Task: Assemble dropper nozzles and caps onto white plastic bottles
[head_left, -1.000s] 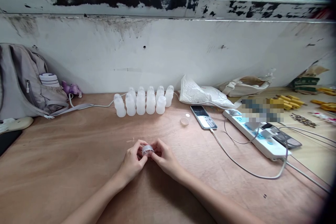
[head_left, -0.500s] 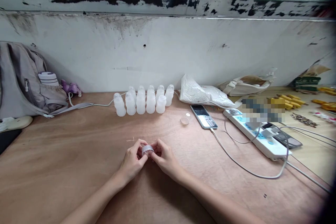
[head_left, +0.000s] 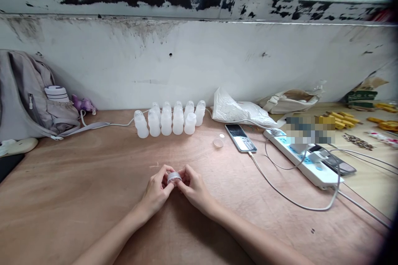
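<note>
Both hands meet at the middle of the wooden table [head_left: 77,198]. My left hand [head_left: 157,190] and my right hand [head_left: 194,188] pinch a small clear plastic cap [head_left: 174,178] between their fingertips, just above the table top. Behind them, near the wall, several small white plastic bottles [head_left: 169,119] stand upright in a cluster. A loose clear cap [head_left: 218,142] lies on the table to the right of the bottles.
A grey backpack [head_left: 27,95] leans at the far left. A phone [head_left: 240,137] on a white cable lies right of centre, beside a white power strip [head_left: 303,159]. A white plastic bag [head_left: 239,109] and a cloth bag [head_left: 290,100] sit by the wall.
</note>
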{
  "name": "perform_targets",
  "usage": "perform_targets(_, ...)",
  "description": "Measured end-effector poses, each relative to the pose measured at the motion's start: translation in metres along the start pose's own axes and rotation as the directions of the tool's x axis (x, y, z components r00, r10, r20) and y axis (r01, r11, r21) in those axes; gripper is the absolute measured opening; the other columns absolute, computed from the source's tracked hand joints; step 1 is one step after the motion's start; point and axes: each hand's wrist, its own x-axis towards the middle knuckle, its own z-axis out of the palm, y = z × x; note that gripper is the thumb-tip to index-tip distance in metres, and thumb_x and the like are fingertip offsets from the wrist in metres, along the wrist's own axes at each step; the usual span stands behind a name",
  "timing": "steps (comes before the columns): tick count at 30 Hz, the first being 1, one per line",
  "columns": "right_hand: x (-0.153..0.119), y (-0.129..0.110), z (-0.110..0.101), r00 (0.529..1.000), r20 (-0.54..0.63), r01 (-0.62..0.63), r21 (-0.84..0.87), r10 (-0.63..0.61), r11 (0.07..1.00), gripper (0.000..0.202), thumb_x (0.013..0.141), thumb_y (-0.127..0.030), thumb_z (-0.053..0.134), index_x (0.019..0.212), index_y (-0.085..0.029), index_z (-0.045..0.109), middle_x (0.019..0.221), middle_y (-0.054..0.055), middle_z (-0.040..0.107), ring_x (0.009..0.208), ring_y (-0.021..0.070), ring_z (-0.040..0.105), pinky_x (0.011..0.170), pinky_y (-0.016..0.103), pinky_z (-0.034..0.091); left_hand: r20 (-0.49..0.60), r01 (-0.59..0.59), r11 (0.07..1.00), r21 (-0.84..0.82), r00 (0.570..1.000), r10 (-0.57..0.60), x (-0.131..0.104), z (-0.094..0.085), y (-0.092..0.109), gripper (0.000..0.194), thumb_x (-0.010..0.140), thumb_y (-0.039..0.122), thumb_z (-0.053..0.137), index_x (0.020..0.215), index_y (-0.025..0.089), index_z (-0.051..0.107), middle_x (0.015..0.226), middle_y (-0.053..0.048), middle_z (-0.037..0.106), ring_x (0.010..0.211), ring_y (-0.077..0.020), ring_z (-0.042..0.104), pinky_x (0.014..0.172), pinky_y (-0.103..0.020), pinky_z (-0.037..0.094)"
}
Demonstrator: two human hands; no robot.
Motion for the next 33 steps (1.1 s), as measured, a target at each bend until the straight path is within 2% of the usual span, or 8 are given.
perform_targets(6, 0.0003, 0.0001, -0.0004, 1.000, -0.014, 0.003, 0.005, -0.003, 1.000, 0.007, 0.077, -0.022, 0.052, 0.074, -0.019, 0.046, 0.070, -0.001, 0.056, 0.059, 0.0106, 0.052, 0.055, 0.023, 0.043, -0.001, -0.018, 0.999, -0.028, 1.000, 0.018, 0.0002, 0.0001, -0.0040, 0.016, 0.074, 0.021, 0.050, 0.090, 0.020, 0.051, 0.073, 0.001, 0.058, 0.061, -0.0114, 0.055, 0.049, -0.018, 0.038)
perform_targets(10, 0.0018, 0.0010, -0.0024, 1.000, -0.005, -0.015, 0.037, 0.015, 0.999, 0.009, 0.080, -0.027, 0.050, 0.084, -0.018, 0.049, 0.079, 0.001, 0.059, 0.067, 0.0120, 0.055, 0.061, 0.025, 0.047, 0.020, 0.001, 0.994, -0.109, 1.000, 0.002, 0.0011, -0.0001, -0.0042, 0.022, 0.078, 0.027, 0.048, 0.098, 0.019, 0.049, 0.083, -0.002, 0.059, 0.060, -0.0116, 0.057, 0.048, -0.019, 0.043)
perform_targets(15, 0.0027, 0.0024, -0.0040, 1.000, 0.008, -0.007, 0.040, 0.007, 0.999, 0.013, 0.081, -0.029, 0.049, 0.085, -0.017, 0.051, 0.077, 0.002, 0.059, 0.065, 0.0119, 0.055, 0.061, 0.025, 0.047, 0.052, 0.038, 0.989, -0.144, 0.998, -0.031, 0.0014, -0.0013, 0.0007, 0.021, 0.081, 0.033, 0.044, 0.094, 0.018, 0.051, 0.079, -0.002, 0.060, 0.060, -0.0129, 0.060, 0.049, -0.020, 0.047)
perform_targets(21, 0.0026, 0.0019, -0.0022, 0.999, -0.008, -0.039, 0.053, 0.039, 0.998, 0.013, 0.079, -0.030, 0.051, 0.076, -0.017, 0.049, 0.068, 0.000, 0.056, 0.057, 0.0102, 0.050, 0.050, 0.022, 0.043, 0.059, 0.017, 0.994, -0.105, 0.998, -0.011, 0.0011, -0.0011, -0.0014, 0.016, 0.081, 0.029, 0.044, 0.090, 0.018, 0.051, 0.075, -0.002, 0.060, 0.055, -0.0114, 0.057, 0.048, -0.020, 0.044)
perform_targets(33, 0.0040, 0.0027, -0.0027, 0.998, -0.025, -0.057, 0.059, 0.058, 0.997, 0.013, 0.077, -0.027, 0.053, 0.070, -0.018, 0.046, 0.060, -0.003, 0.051, 0.050, 0.0083, 0.046, 0.047, 0.020, 0.039, 0.044, -0.019, 1.000, 0.006, 0.999, 0.019, 0.0010, 0.0005, -0.0037, 0.013, 0.081, 0.025, 0.044, 0.089, 0.018, 0.050, 0.067, 0.001, 0.057, 0.051, -0.0098, 0.053, 0.046, -0.019, 0.039)
